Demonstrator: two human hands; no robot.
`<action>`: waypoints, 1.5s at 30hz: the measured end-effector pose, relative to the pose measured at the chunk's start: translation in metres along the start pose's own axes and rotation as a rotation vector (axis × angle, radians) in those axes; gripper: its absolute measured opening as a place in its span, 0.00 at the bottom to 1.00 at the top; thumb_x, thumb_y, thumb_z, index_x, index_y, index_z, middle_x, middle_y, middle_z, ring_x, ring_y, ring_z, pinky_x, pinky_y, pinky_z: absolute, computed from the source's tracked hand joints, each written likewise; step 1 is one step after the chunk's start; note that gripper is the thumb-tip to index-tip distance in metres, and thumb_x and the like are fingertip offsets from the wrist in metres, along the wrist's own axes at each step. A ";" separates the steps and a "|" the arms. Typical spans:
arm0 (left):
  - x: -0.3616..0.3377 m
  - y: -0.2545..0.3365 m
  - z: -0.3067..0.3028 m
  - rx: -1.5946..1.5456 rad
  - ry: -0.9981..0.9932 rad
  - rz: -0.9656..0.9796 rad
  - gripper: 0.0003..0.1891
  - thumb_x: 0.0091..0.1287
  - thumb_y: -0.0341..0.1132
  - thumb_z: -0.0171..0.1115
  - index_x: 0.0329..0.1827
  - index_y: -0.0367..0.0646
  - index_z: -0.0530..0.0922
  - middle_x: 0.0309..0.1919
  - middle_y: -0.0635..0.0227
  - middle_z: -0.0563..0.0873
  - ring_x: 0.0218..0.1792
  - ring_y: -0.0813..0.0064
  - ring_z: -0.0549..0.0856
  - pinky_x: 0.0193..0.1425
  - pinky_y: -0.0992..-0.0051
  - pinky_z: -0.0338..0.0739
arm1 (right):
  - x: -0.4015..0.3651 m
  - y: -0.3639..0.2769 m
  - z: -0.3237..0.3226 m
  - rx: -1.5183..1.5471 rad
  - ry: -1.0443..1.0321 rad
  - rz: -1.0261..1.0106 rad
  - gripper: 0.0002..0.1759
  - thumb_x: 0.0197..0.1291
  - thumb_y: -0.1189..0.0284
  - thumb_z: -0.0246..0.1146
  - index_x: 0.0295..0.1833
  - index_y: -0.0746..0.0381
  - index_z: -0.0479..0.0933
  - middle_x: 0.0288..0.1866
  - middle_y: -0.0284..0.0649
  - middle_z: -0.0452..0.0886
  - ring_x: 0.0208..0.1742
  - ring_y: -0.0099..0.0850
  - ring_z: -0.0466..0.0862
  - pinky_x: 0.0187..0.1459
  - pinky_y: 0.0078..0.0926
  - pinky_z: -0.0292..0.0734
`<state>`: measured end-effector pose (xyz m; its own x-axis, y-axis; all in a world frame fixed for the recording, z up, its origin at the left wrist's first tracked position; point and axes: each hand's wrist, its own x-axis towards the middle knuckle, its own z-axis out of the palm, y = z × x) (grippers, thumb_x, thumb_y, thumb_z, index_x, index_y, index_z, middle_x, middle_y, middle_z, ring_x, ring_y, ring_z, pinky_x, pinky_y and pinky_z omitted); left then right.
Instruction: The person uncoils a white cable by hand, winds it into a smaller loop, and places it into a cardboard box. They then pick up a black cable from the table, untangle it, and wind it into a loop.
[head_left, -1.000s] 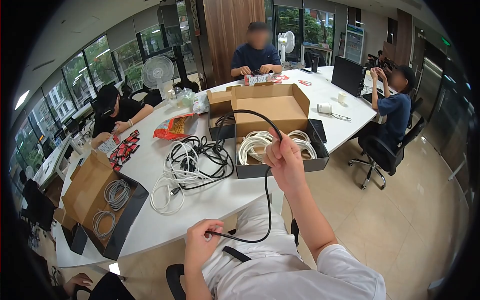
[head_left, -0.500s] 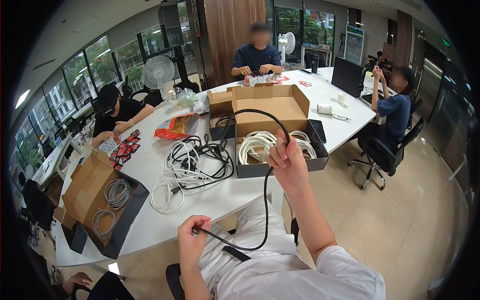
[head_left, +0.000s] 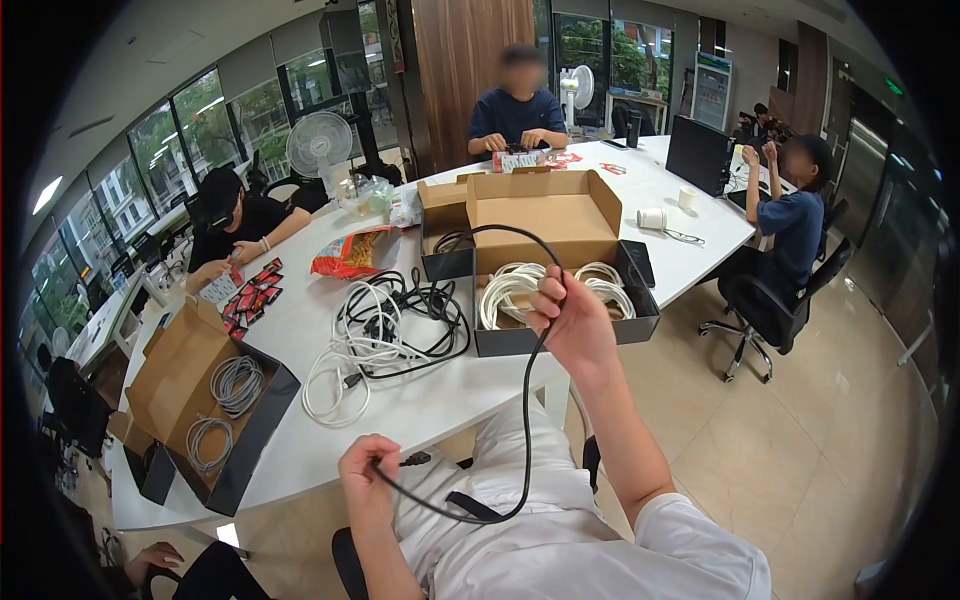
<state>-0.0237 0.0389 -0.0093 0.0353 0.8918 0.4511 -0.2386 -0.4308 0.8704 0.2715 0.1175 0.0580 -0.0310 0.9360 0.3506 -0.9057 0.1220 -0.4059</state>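
Note:
A black cable (head_left: 527,420) runs between my two hands and sags in a loop over my lap. My left hand (head_left: 368,470) is closed around it near one end, where a dark connector (head_left: 415,459) sticks out. Higher up, in front of the open box of coiled white cables (head_left: 510,290), my right hand (head_left: 575,320) pinches the same cable. From there the cable arcs back over the box toward the table. A tangle of white and black cables (head_left: 385,325) lies on the white table (head_left: 440,400), left of that box.
At the left stands an open box (head_left: 250,450) holding grey coiled cables. A red snack bag (head_left: 345,255), red packets (head_left: 250,297), a paper cup (head_left: 650,218) and a monitor (head_left: 697,155) are on the table. Several people sit around it.
My left hand has shifted left and slightly down, and the connector now shows beside it. My right hand has slid a little left along the cable; the arc above it is lower.

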 end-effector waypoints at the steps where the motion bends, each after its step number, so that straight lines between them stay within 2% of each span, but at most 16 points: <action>1: 0.001 0.000 -0.003 -0.135 -0.013 0.044 0.17 0.63 0.44 0.69 0.34 0.41 0.73 0.21 0.78 0.68 0.25 0.85 0.66 0.31 0.79 0.59 | 0.002 -0.004 -0.006 0.093 -0.034 0.017 0.10 0.72 0.67 0.47 0.45 0.60 0.71 0.29 0.26 0.64 0.28 0.21 0.63 0.31 0.22 0.62; 3: 0.003 0.007 -0.008 -0.333 -0.016 0.100 0.23 0.60 0.51 0.69 0.33 0.43 0.68 0.18 0.78 0.65 0.22 0.82 0.62 0.31 0.76 0.57 | 0.005 -0.013 -0.010 0.225 -0.036 0.019 0.08 0.69 0.69 0.47 0.42 0.61 0.69 0.26 0.27 0.64 0.26 0.21 0.64 0.29 0.21 0.61; 6: 0.005 0.016 -0.019 -0.567 -0.022 0.242 0.18 0.65 0.47 0.65 0.35 0.46 0.65 0.18 0.80 0.57 0.21 0.82 0.56 0.32 0.76 0.53 | 0.010 -0.032 -0.034 0.362 -0.220 0.107 0.10 0.71 0.67 0.48 0.41 0.62 0.69 0.21 0.26 0.61 0.21 0.20 0.61 0.26 0.19 0.60; 10: 0.008 0.025 -0.024 -0.704 0.051 0.380 0.16 0.67 0.44 0.64 0.34 0.49 0.64 0.20 0.80 0.59 0.25 0.82 0.58 0.40 0.74 0.57 | 0.009 -0.041 -0.053 0.394 -0.108 0.128 0.18 0.74 0.60 0.48 0.48 0.65 0.72 0.18 0.25 0.59 0.19 0.18 0.61 0.24 0.19 0.58; 11: 0.008 0.024 -0.028 -0.736 0.018 0.377 0.16 0.65 0.45 0.65 0.35 0.50 0.65 0.24 0.79 0.61 0.30 0.80 0.61 0.47 0.72 0.60 | 0.009 -0.040 -0.055 0.359 -0.073 0.121 0.19 0.74 0.60 0.49 0.51 0.66 0.72 0.19 0.25 0.60 0.20 0.17 0.65 0.25 0.18 0.63; 14: 0.011 0.026 -0.025 -0.865 0.113 0.308 0.19 0.61 0.52 0.68 0.36 0.51 0.69 0.26 0.79 0.63 0.32 0.78 0.63 0.51 0.70 0.61 | 0.008 -0.037 -0.049 0.269 0.128 0.139 0.21 0.73 0.60 0.50 0.58 0.67 0.70 0.21 0.26 0.70 0.20 0.15 0.68 0.22 0.15 0.66; 17: 0.013 0.029 -0.024 -0.986 0.105 0.265 0.19 0.61 0.53 0.68 0.37 0.50 0.71 0.28 0.78 0.65 0.33 0.77 0.65 0.54 0.68 0.62 | 0.009 -0.037 -0.051 0.179 0.109 0.247 0.24 0.73 0.60 0.51 0.65 0.67 0.67 0.28 0.31 0.80 0.18 0.12 0.68 0.18 0.11 0.65; 20: 0.011 0.030 -0.024 -1.100 0.077 0.225 0.17 0.63 0.50 0.66 0.40 0.49 0.71 0.28 0.77 0.64 0.34 0.77 0.65 0.53 0.69 0.64 | 0.015 -0.034 -0.059 0.080 -0.100 0.437 0.26 0.73 0.61 0.51 0.67 0.67 0.65 0.33 0.35 0.84 0.15 0.10 0.64 0.15 0.10 0.60; 24: 0.009 0.027 -0.023 -1.140 0.047 0.160 0.18 0.66 0.52 0.63 0.40 0.48 0.71 0.27 0.77 0.63 0.31 0.78 0.63 0.44 0.74 0.63 | 0.022 -0.024 -0.050 -0.163 0.041 0.366 0.20 0.74 0.63 0.49 0.63 0.63 0.70 0.34 0.28 0.80 0.16 0.09 0.60 0.16 0.08 0.58; 25: 0.009 0.025 -0.023 -1.144 0.044 0.143 0.18 0.67 0.53 0.62 0.40 0.48 0.71 0.27 0.77 0.63 0.30 0.78 0.63 0.42 0.75 0.62 | 0.024 -0.026 -0.048 -0.150 -0.068 0.386 0.17 0.74 0.66 0.51 0.62 0.62 0.71 0.35 0.26 0.76 0.19 0.11 0.61 0.19 0.08 0.59; 31: 0.011 0.015 -0.027 -1.221 0.047 0.045 0.20 0.69 0.56 0.57 0.40 0.47 0.71 0.25 0.77 0.62 0.28 0.79 0.61 0.38 0.77 0.60 | 0.021 -0.021 -0.017 -0.183 -0.246 0.041 0.15 0.71 0.69 0.54 0.61 0.59 0.73 0.38 0.26 0.73 0.32 0.17 0.66 0.30 0.13 0.65; 38: 0.011 0.003 -0.021 -1.217 0.046 -0.187 0.23 0.70 0.58 0.52 0.36 0.45 0.70 0.24 0.77 0.62 0.26 0.80 0.61 0.34 0.77 0.59 | 0.008 -0.015 -0.011 -0.124 -0.523 -0.076 0.13 0.70 0.66 0.57 0.55 0.57 0.76 0.37 0.26 0.69 0.34 0.19 0.66 0.34 0.19 0.64; 39: 0.011 0.006 -0.013 -1.160 0.162 -0.280 0.25 0.71 0.60 0.49 0.34 0.44 0.68 0.22 0.76 0.60 0.23 0.81 0.59 0.29 0.79 0.57 | 0.005 -0.013 -0.011 -0.145 -0.569 -0.065 0.13 0.69 0.65 0.58 0.54 0.57 0.77 0.36 0.26 0.68 0.34 0.20 0.66 0.34 0.20 0.64; 42: 0.009 -0.026 -0.015 -0.986 -0.106 -0.421 0.30 0.71 0.63 0.44 0.41 0.40 0.73 0.22 0.76 0.66 0.18 0.82 0.58 0.23 0.82 0.55 | -0.010 0.001 -0.011 -0.177 -0.673 0.007 0.10 0.62 0.66 0.66 0.46 0.57 0.82 0.33 0.30 0.69 0.33 0.25 0.68 0.34 0.27 0.64; 44: 0.010 -0.039 -0.009 -0.792 -0.191 -0.546 0.34 0.71 0.64 0.41 0.50 0.36 0.74 0.27 0.73 0.75 0.16 0.85 0.57 0.20 0.83 0.53 | -0.022 0.009 -0.010 -0.255 -0.751 0.152 0.11 0.59 0.68 0.68 0.46 0.59 0.84 0.33 0.34 0.74 0.33 0.30 0.72 0.33 0.31 0.66; 45: 0.009 -0.042 -0.003 -0.694 -0.231 -0.606 0.37 0.72 0.65 0.39 0.54 0.34 0.74 0.29 0.71 0.79 0.15 0.86 0.56 0.19 0.83 0.53 | -0.024 0.011 -0.009 -0.426 -0.857 0.195 0.13 0.58 0.70 0.69 0.47 0.61 0.84 0.34 0.37 0.76 0.33 0.32 0.74 0.34 0.32 0.68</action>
<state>-0.0160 0.0653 -0.0421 0.5152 0.8554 0.0535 -0.6374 0.3407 0.6911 0.2661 0.0996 0.0375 -0.6137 0.4158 0.6712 -0.6287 0.2568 -0.7340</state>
